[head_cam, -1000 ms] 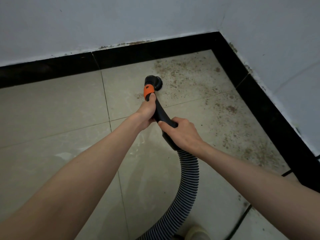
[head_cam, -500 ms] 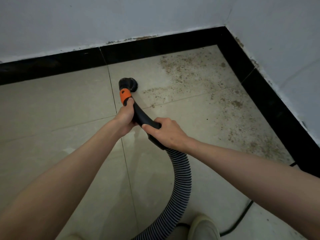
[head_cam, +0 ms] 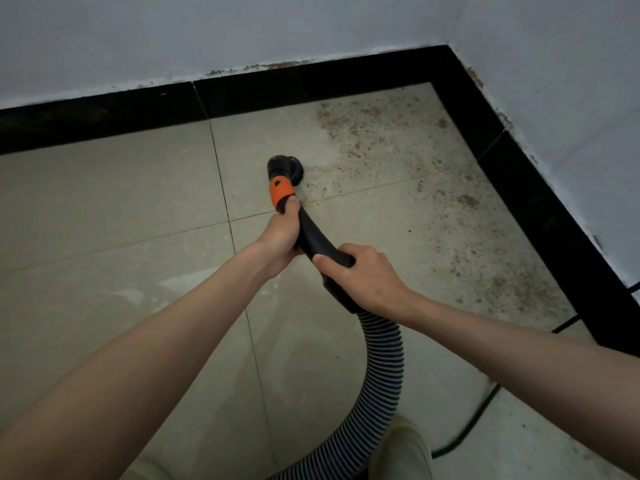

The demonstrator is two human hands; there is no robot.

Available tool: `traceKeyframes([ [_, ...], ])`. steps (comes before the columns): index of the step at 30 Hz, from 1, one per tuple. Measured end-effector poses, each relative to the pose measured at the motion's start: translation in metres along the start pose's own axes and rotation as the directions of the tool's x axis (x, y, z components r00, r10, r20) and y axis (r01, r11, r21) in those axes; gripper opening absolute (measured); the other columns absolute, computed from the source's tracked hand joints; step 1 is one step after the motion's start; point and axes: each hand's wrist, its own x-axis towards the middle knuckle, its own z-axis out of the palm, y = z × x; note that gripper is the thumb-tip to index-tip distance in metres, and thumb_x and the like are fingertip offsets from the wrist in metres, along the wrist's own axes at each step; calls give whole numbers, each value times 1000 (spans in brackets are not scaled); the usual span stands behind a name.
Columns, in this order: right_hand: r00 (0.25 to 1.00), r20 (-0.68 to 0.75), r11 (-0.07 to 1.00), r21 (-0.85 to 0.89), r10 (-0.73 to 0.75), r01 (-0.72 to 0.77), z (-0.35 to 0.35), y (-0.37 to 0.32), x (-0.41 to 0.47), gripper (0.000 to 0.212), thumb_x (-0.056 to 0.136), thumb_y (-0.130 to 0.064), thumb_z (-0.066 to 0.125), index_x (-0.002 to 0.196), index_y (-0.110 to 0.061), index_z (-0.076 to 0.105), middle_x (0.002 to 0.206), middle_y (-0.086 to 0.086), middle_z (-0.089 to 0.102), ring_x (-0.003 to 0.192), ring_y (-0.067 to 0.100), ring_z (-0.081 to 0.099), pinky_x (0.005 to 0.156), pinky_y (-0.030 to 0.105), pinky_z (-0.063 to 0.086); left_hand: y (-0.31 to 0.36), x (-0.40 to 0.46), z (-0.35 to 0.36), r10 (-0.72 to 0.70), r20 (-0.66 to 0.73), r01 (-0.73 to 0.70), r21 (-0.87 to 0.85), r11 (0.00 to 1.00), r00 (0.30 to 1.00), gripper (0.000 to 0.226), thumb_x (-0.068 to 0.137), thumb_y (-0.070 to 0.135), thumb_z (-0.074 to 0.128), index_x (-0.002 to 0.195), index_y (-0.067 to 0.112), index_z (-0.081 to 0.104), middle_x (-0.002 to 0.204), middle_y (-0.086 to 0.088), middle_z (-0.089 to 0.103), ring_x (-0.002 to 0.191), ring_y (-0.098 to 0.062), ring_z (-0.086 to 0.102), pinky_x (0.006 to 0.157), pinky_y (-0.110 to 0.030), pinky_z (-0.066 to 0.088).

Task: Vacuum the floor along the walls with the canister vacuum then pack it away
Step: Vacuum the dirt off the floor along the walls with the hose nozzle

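Note:
A black curved vacuum handle [head_cam: 313,237] with an orange collar [head_cam: 281,192] ends in a round black brush nozzle [head_cam: 285,167] that touches the beige tiled floor [head_cam: 104,202]. My left hand [head_cam: 281,235] grips the handle just behind the collar. My right hand [head_cam: 356,275] grips the handle's rear end, where the ribbed grey hose [head_cam: 381,368] begins and curves down out of the frame. Brown dirt specks [head_cam: 381,140] cover the floor right of the nozzle, toward the corner. The canister is out of view.
A black skirting [head_cam: 311,81] runs under the pale walls [head_cam: 242,29] and turns at the corner, upper right. A black power cable [head_cam: 481,410] lies on the floor at lower right. My shoe [head_cam: 401,452] stands beside the hose at the bottom.
The nozzle swept left across the tiles away from the dirt patch, then came back to the right a little. Both hands kept their grip on the handle.

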Motion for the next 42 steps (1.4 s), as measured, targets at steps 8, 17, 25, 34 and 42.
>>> traceKeyframes([
  [8,995,-75,997,29,72,-70,-11,-2,5,40,82,-60,55,80,-21,62,80,3,69,77,25,67,76,44,57,13,12,27,-17,38,15,51,999,999,42,101,44,32,116,6,42,89,-3,54,75,-15,56,55,-26,46],
  [17,989,-123,994,70,88,-79,-15,9,14,40,83,-60,55,77,-20,61,77,3,68,73,24,66,74,45,57,19,21,46,-23,90,11,132,991,996,42,101,44,33,112,5,45,87,-4,54,75,-16,54,58,-26,46],
  [25,1000,-19,991,135,17,-14,-1,-8,32,37,81,-57,60,70,-22,60,68,-4,66,64,14,65,59,31,54,32,32,7,-13,-8,14,33,999,1000,36,98,39,39,115,8,44,90,-4,53,78,-16,55,59,-28,47],
  [34,983,166,996,46,-79,72,12,-7,0,36,85,-55,59,89,-20,63,81,1,71,72,17,69,71,39,59,-6,3,-34,15,-129,-17,-15,1000,992,31,98,38,42,95,8,48,86,-4,55,79,-16,56,60,-28,47],
  [42,995,98,999,-36,-23,27,10,8,-27,40,83,-59,56,83,-19,62,79,2,68,77,22,65,75,43,55,-26,-12,-20,-2,-80,-1,-35,999,997,30,98,38,41,89,10,46,84,-5,54,76,-16,56,58,-27,46],
])
